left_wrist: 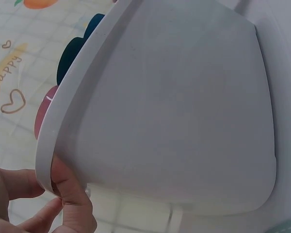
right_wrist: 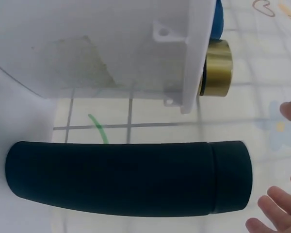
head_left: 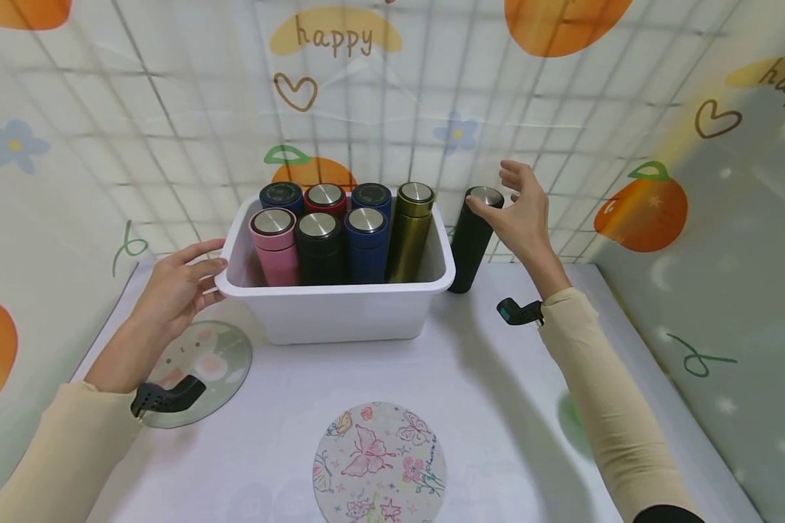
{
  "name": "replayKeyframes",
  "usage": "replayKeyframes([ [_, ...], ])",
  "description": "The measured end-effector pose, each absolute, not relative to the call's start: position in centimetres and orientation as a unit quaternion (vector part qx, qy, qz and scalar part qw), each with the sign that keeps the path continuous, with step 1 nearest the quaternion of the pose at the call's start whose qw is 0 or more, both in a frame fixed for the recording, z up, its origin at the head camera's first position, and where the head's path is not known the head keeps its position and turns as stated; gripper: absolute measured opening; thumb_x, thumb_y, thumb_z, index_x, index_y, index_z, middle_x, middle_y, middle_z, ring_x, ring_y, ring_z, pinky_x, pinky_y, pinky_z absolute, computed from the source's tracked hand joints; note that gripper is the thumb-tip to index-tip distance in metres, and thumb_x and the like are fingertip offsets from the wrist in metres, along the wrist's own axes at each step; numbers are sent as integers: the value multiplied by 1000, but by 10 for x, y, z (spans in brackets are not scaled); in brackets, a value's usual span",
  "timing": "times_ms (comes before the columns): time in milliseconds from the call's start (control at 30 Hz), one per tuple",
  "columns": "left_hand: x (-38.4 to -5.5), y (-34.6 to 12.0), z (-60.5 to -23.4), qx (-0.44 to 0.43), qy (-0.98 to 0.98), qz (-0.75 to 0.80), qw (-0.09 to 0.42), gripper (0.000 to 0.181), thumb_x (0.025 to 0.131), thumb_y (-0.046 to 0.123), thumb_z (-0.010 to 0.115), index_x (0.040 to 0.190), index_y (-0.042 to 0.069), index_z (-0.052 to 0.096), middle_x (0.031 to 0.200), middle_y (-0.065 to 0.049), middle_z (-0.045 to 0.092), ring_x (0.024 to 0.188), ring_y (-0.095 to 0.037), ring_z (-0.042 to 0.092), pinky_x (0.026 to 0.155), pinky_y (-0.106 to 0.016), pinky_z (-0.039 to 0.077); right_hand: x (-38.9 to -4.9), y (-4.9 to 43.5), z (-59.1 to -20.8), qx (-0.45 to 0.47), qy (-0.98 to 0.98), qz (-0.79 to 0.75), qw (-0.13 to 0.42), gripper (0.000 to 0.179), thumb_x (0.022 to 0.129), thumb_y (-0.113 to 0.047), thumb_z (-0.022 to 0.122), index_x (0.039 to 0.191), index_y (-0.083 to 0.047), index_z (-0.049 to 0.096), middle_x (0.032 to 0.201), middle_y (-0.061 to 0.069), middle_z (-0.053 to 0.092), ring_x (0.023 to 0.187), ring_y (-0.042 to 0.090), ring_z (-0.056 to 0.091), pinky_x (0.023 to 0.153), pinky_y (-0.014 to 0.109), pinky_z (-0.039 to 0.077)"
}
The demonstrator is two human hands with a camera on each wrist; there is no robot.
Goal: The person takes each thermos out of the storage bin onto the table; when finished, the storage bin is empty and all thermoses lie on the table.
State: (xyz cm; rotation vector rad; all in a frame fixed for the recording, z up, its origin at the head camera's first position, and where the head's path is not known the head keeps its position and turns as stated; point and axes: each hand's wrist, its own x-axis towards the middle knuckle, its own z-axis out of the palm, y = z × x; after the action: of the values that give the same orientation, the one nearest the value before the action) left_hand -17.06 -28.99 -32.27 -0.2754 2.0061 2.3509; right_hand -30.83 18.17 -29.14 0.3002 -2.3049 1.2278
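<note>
A white plastic bin (head_left: 347, 314) holds several upright thermos bottles with metal-topped lids: a pink thermos (head_left: 278, 254), a black one, a gold thermos (head_left: 408, 240), blue ones and a red one behind. At the bin's left corner, my left hand (head_left: 176, 290) pinches the rim between thumb and fingers, seen closely in the left wrist view. Just right of the bin, a tall black thermos (head_left: 471, 247) stands on the table. My right hand (head_left: 523, 214) is around its lid level, thumb and fingers spread. In the right wrist view, these fingertips (right_wrist: 276, 211) are apart from the lid.
A round mat with a rabbit-like print (head_left: 219, 374) lies under the left forearm. Another round mat with butterflies (head_left: 379, 465) is at the table's front middle. Behind the bin hangs a printed curtain (head_left: 203, 160) over a wire grid; more curtain (head_left: 726, 290) borders the right.
</note>
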Motion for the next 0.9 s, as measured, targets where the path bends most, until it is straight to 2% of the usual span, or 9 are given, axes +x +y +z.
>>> replayKeyframes([
  [233,-171,-292,-324,-89,639,764,18,60,99,14,65,151,6,37,129,-5,49,95,-15,66,73,-29,58,-301,176,-281,138,-835,459,269,75,79,-33,86,139,-5,52,139,12,57,127,18,52,105,43,40],
  [400,-171,-291,-324,-86,642,762,21,60,99,14,65,152,7,37,130,-5,49,95,-15,66,74,-29,58,-294,166,-271,154,-825,472,268,73,78,-31,87,138,-5,53,137,11,58,126,18,53,105,38,41],
  [900,-170,-291,-323,-81,631,771,19,56,98,12,65,148,6,39,126,-4,52,91,-13,67,73,-29,58,-289,141,-259,170,-830,485,215,69,80,-30,85,138,-7,54,139,7,57,123,16,55,101,37,45],
])
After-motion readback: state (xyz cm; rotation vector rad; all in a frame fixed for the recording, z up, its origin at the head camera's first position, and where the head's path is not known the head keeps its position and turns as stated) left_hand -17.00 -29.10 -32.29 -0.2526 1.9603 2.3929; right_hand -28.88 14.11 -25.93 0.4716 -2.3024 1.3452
